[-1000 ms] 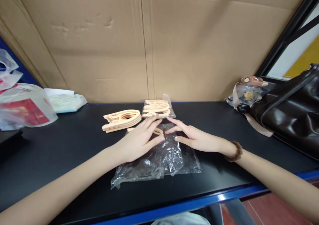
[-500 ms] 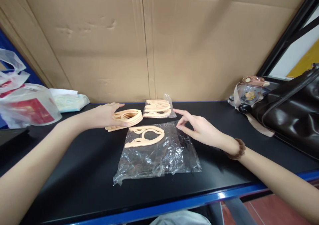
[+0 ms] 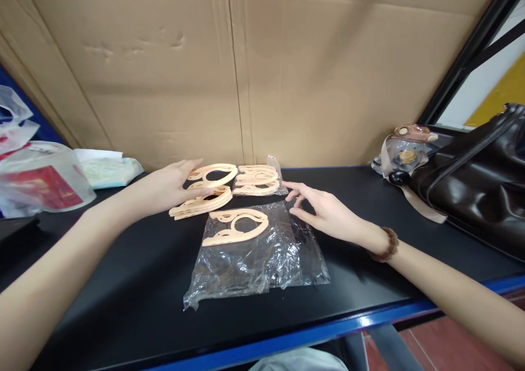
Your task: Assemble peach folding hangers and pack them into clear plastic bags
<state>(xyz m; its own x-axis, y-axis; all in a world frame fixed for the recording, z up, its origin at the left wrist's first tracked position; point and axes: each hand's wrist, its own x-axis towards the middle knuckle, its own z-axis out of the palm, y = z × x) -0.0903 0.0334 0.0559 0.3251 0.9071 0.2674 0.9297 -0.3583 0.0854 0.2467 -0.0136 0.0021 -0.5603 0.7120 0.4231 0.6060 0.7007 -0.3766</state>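
My left hand (image 3: 170,185) grips one peach plastic hanger piece (image 3: 217,172) and holds it just above the loose stack of the same pieces (image 3: 200,203). A single peach piece (image 3: 235,226) lies on the upper part of a clear plastic bag (image 3: 258,256) in the middle of the black table (image 3: 123,283). My right hand (image 3: 324,209) rests at the bag's upper right corner with fingers spread and nothing in them. Behind it a small clear bag packed with peach pieces (image 3: 257,179) lies near the cardboard.
A cardboard sheet (image 3: 246,70) stands along the back. At left lie a white plastic bag with red print (image 3: 39,179) and a tissue pack (image 3: 109,168). A dark leather handbag (image 3: 479,179) and a small clear bottle with a brown lid (image 3: 406,149) sit at right.
My left hand went from the piece on the bag to the loose stack and has lifted its top piece. My right hand drew back slightly to the bag's corner.
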